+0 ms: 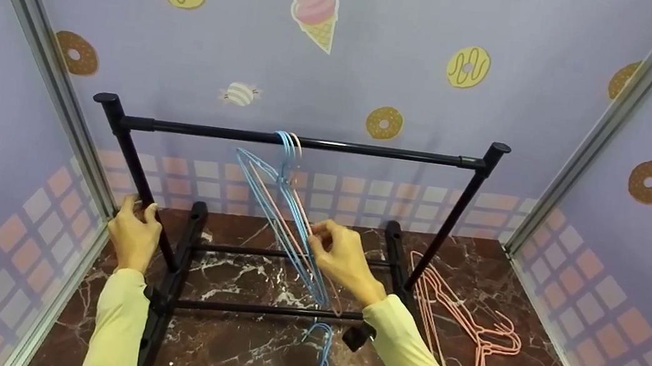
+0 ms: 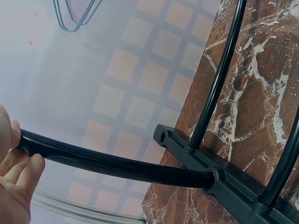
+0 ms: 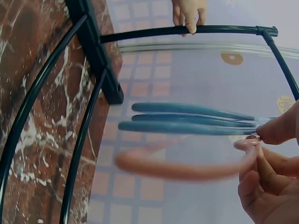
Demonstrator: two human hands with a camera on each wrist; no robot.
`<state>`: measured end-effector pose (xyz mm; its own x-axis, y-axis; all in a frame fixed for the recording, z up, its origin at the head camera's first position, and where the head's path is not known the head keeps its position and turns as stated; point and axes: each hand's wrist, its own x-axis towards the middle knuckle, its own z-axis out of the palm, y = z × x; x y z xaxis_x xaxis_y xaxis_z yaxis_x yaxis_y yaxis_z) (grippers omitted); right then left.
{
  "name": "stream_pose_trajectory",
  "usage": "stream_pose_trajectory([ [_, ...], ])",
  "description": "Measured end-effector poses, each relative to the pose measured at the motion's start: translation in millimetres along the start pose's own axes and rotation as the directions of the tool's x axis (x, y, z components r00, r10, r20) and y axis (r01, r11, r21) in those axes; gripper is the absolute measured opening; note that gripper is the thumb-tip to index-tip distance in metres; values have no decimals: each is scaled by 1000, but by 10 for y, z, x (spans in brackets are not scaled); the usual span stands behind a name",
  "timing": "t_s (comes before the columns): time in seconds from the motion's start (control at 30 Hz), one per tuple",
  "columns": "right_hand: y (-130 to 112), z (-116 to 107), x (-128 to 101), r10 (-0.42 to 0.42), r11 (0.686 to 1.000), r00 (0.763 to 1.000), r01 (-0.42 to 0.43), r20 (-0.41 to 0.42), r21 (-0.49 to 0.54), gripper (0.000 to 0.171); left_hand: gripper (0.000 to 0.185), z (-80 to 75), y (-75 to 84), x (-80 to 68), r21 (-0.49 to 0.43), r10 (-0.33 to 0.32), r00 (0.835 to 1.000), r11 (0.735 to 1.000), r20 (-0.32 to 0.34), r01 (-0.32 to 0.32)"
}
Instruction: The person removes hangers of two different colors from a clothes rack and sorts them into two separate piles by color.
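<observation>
On the black rack (image 1: 453,224): near the middle of the top bar (image 1: 380,152), several blue hangers (image 1: 284,179) hang close together, and beside them hangs one pink hanger (image 3: 187,172).
Right hand (image 1: 344,261): thumb and fingers pinch the pink hanger (it is blurred in the right wrist view), just beside the blue ones.
Left hand (image 1: 135,233): its fingers are bent around the left post (image 2: 112,165), about midway of its length.
Table (image 1: 217,339), front: flat blue hangers (image 1: 324,356) lie there, partly cut by the picture edge.
Table, right side: loose pink hangers (image 1: 484,344) lie near the rack.
Back wall (image 1: 386,14): purple, with doughnuts and ice cream.
</observation>
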<state>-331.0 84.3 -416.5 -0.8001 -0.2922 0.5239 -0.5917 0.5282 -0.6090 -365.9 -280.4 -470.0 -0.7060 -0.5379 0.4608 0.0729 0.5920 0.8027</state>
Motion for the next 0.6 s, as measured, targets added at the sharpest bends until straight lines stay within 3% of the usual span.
stream_pose_trajectory([
  [0.2, -43, -65, 10, -24, 999, 997, 21, -77, -38, 7, 25, 17, 23, 14, -9, 10, 1000, 1000, -13, -10],
  [0.6, -10, -304, -81, -52, 999, 978, 52, -202, -3, 5, 25, 0, -2, 3, -3, 0, 1000, 1000, -7, 0],
])
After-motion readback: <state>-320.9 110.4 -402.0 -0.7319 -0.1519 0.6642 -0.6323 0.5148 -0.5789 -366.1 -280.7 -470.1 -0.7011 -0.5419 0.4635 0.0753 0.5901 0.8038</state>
